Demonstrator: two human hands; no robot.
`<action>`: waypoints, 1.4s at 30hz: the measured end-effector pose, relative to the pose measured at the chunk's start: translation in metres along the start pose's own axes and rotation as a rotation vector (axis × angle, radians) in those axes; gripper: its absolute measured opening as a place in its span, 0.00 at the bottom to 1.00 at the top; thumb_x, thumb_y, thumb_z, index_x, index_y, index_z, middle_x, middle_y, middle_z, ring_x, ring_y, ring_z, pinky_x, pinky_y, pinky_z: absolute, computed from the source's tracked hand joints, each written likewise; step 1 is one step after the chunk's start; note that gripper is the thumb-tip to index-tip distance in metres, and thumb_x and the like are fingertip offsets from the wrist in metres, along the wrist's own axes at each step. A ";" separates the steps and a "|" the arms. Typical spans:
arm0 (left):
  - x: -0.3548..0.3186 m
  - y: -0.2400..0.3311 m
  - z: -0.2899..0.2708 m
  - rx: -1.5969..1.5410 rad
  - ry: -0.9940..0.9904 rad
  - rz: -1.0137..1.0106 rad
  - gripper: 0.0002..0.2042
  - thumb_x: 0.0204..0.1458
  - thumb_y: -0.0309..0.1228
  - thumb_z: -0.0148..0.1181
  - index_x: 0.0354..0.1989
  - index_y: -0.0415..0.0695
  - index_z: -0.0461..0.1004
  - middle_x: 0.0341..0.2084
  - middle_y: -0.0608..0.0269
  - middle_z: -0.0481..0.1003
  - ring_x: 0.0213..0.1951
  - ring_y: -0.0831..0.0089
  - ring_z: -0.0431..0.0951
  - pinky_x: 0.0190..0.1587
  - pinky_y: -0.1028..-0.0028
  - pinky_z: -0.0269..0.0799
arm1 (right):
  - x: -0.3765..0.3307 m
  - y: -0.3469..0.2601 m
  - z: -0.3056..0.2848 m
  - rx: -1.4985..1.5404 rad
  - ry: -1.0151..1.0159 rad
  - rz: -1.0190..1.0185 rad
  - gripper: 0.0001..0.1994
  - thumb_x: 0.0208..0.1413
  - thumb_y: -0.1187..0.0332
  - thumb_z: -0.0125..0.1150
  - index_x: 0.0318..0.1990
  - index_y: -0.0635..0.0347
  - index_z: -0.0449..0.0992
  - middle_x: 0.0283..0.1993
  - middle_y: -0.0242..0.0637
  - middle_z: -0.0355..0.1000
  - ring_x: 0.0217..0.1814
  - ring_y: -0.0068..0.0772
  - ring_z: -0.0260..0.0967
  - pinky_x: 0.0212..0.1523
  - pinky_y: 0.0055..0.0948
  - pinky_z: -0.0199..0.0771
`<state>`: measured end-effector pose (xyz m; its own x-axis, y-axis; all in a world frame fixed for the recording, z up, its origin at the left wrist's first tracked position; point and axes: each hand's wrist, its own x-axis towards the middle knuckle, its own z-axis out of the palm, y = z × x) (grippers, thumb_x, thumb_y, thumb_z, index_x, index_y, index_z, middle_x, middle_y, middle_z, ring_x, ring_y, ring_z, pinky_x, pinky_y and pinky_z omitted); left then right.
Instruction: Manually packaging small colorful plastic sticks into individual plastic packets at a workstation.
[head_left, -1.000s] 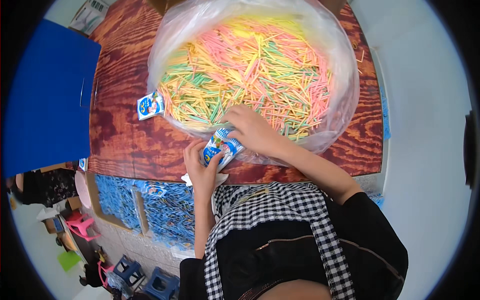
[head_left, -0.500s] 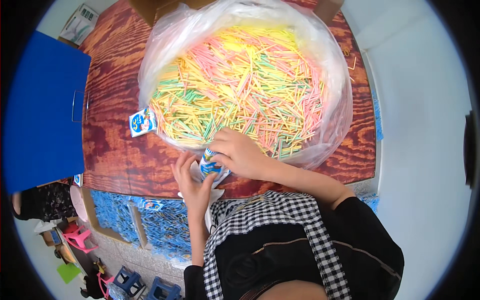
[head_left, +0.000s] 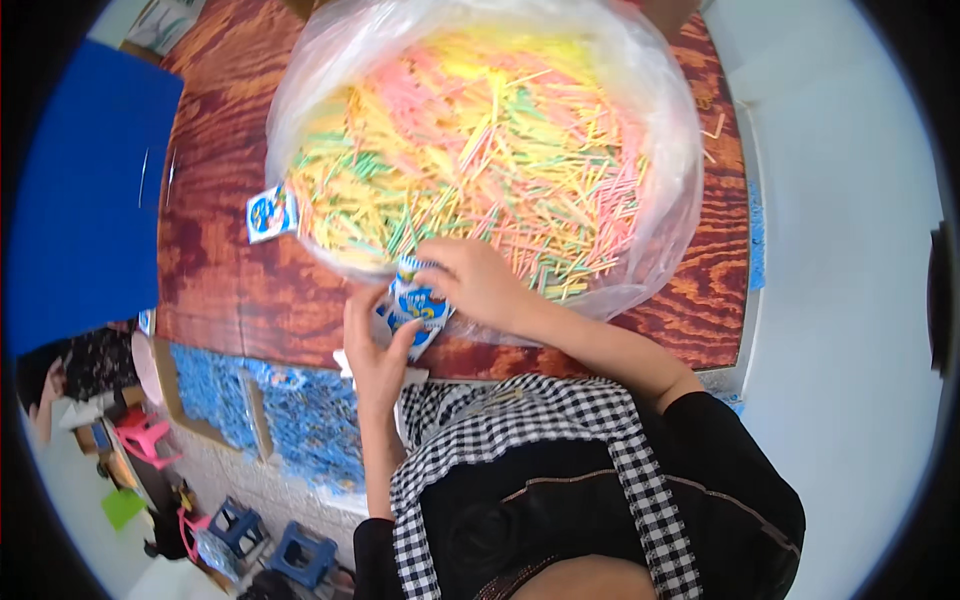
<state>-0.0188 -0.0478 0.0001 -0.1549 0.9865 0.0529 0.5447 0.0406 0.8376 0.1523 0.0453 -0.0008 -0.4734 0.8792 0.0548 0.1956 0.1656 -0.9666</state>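
A small blue-and-white packet [head_left: 420, 308] is held between my two hands near the table's front edge. My left hand [head_left: 372, 345] grips its left and lower side, thumb against the front. From the right, my right hand [head_left: 478, 283] pinches its upper part with bent fingers. Whether anything is inside the packet cannot be seen. Just beyond my hands, a large clear plastic bag [head_left: 682, 190] lies open, filled with thin pink, yellow and green sticks [head_left: 500, 170]. A second blue-and-white packet [head_left: 270, 214] rests against the bag's left side.
The red-brown wood-grain table [head_left: 215, 300] carries everything. A blue panel [head_left: 85, 200] stands at its left. Below the front edge, boxes hold heaps of blue packets [head_left: 310, 425]. A few loose sticks [head_left: 714, 128] lie at far right. Blue stools [head_left: 302, 552] and another person's hand [head_left: 48, 395] show lower left.
The packet in my hands now shows more of its printed front and looks wider. Both hands remain on it, a little higher in the picture. The whole view has shifted slightly.
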 end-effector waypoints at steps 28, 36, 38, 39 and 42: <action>0.008 0.036 -0.018 0.251 0.040 0.156 0.29 0.45 0.29 0.65 0.58 0.39 0.64 0.54 0.49 0.66 0.58 0.56 0.64 0.64 0.57 0.48 | -0.015 -0.029 -0.018 0.014 0.108 -0.060 0.05 0.51 0.73 0.60 0.33 0.65 0.72 0.29 0.39 0.68 0.31 0.34 0.68 0.35 0.29 0.66; 0.030 0.022 0.001 -0.405 -0.175 -0.080 0.02 0.57 0.21 0.53 0.33 0.38 0.72 0.26 0.72 0.72 0.30 0.87 0.68 0.34 0.86 0.63 | -0.014 -0.031 -0.024 -0.177 0.111 -0.154 0.08 0.50 0.71 0.61 0.28 0.65 0.70 0.26 0.41 0.61 0.29 0.43 0.63 0.31 0.35 0.62; 0.035 0.025 0.009 -0.353 -0.214 -0.077 0.04 0.59 0.23 0.52 0.33 0.38 0.71 0.25 0.72 0.71 0.29 0.89 0.67 0.33 0.86 0.63 | -0.017 -0.029 -0.025 -0.248 0.269 -0.124 0.08 0.50 0.71 0.62 0.26 0.65 0.70 0.25 0.41 0.60 0.29 0.43 0.62 0.30 0.36 0.61; 0.036 0.029 0.014 -0.351 -0.217 -0.074 0.04 0.59 0.23 0.52 0.33 0.38 0.71 0.25 0.72 0.71 0.29 0.89 0.67 0.33 0.86 0.63 | -0.018 -0.028 -0.026 -0.247 0.274 -0.124 0.08 0.50 0.71 0.62 0.26 0.65 0.70 0.25 0.41 0.60 0.29 0.43 0.62 0.30 0.36 0.61; 0.042 0.048 0.022 -0.651 -0.241 -0.251 0.03 0.57 0.23 0.54 0.33 0.36 0.72 0.24 0.73 0.71 0.29 0.89 0.67 0.30 0.85 0.62 | -0.019 -0.026 -0.034 -0.288 0.411 -0.186 0.10 0.48 0.68 0.62 0.25 0.64 0.68 0.28 0.42 0.63 0.32 0.44 0.64 0.30 0.39 0.63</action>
<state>0.0191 -0.0011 0.0309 0.0160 0.9703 -0.2413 -0.0947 0.2417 0.9657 0.1853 0.0398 0.0318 -0.1579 0.9163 0.3680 0.3954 0.4002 -0.8268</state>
